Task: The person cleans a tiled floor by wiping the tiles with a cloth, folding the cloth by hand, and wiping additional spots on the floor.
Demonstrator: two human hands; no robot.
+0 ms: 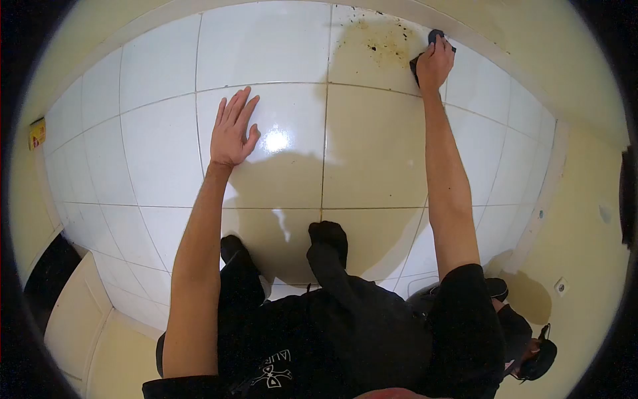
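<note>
My right hand (435, 65) reaches far forward, its fingers closed over a dark cloth (415, 68) that is pressed on the floor near the wall. To the left of that cloth, a brownish stain with dark specks (380, 43) spreads over the white tile. My left hand (234, 126) lies flat on the tiled floor (266, 53), palm down and fingers spread, with nothing in it.
Another person (528, 342) in dark clothing and a cap is at the lower right by the wall. A wall socket (561, 286) is near them. At the left stand a pale door (80, 312) and a small yellow box (37, 133). My dark-socked foot (327, 239) rests on the tiles.
</note>
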